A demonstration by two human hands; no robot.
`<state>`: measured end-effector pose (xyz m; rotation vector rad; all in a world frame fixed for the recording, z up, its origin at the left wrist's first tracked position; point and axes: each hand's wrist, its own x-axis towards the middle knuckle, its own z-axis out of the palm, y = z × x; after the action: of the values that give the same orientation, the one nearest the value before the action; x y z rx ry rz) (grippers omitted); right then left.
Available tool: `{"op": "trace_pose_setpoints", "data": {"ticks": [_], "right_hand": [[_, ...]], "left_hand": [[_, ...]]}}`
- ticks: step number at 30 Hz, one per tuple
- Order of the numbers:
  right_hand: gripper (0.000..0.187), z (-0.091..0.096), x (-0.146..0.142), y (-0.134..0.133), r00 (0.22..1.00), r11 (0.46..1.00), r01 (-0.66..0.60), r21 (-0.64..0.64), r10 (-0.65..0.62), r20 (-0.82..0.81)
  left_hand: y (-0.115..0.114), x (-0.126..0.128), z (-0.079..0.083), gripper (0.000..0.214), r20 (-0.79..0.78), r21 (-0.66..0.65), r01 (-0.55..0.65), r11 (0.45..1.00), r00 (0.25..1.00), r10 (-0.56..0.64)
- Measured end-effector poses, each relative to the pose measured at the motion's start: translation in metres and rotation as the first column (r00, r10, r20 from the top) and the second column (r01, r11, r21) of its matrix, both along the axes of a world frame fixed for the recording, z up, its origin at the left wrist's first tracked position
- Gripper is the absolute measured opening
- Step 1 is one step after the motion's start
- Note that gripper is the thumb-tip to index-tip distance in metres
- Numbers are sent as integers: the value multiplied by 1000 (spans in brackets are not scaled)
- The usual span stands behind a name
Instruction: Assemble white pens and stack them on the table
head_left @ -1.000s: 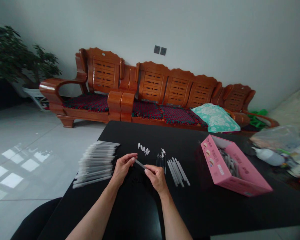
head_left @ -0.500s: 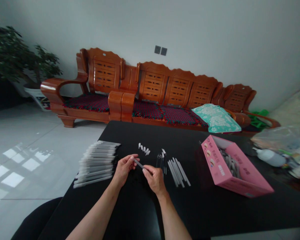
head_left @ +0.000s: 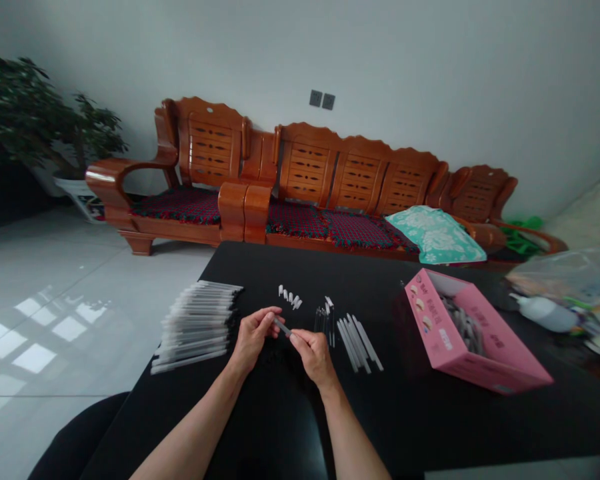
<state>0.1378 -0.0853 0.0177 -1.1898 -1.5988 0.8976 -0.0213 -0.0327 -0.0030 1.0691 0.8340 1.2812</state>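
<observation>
Between my two hands is a slim grey pen-like tube [head_left: 283, 327], held slantwise above the black table. My left hand [head_left: 254, 333] pinches its upper left end, and my right hand [head_left: 311, 353] grips the lower right end between thumb and fingers. Left of my hands lies a wide row of translucent white pen-like tubes [head_left: 197, 327] with dark ends. Just beyond my hands sit several small white caps [head_left: 290, 297]. Thin dark sticks [head_left: 324, 321], some with white tops, lie right of my right hand, beside several loose grey-white tubes [head_left: 359, 343].
On the right of the black table [head_left: 380, 420] stands an open pink box [head_left: 485, 347] holding grey pieces. Past it are a white bottle [head_left: 547, 313] and a clear plastic bag [head_left: 563, 275]. A wooden sofa [head_left: 310, 167] runs behind the table.
The whole view has shifted slightly. Both hands keep the same grip on the grey tube, with almost no movement relative to the table.
</observation>
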Motion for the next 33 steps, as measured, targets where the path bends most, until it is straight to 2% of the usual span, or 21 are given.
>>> {"op": "trace_pose_setpoints", "data": {"ticks": [4,7,11,14,16,19,22,27,30,33], "right_hand": [[29,1,-3,0,999,998,50,38,-51,14],[28,2,-8,0,995,993,78,93,-82,49],[29,-1,-8,2,993,989,82,123,-92,74],[31,-8,-3,2,980,974,192,123,-198,38],[32,-13,2,3,967,960,248,130,-253,25],[33,-17,5,3,958,949,278,148,-285,24],[32,-17,5,4,958,948,277,159,-286,32],[31,-19,4,4,956,944,279,176,-290,40],[31,-20,4,4,957,944,277,178,-288,41],[30,-21,5,3,959,946,272,175,-282,37]], "left_hand": [[-2,5,1,38,2,4,-10,1000,1000,10],[-5,9,3,50,17,22,5,1000,1000,-5],[-6,5,14,53,-1,45,-29,999,1000,29],[-1,-15,30,51,-34,113,-167,979,984,172],[6,-36,42,53,-35,146,-273,951,959,281],[18,-73,56,54,-37,173,-368,914,925,379],[28,-111,58,48,-126,216,-493,843,842,525],[38,-157,43,47,-341,213,-656,724,645,684],[43,-170,35,42,-542,248,-692,678,481,689],[52,-175,32,38,-647,241,-702,671,399,650]]}}
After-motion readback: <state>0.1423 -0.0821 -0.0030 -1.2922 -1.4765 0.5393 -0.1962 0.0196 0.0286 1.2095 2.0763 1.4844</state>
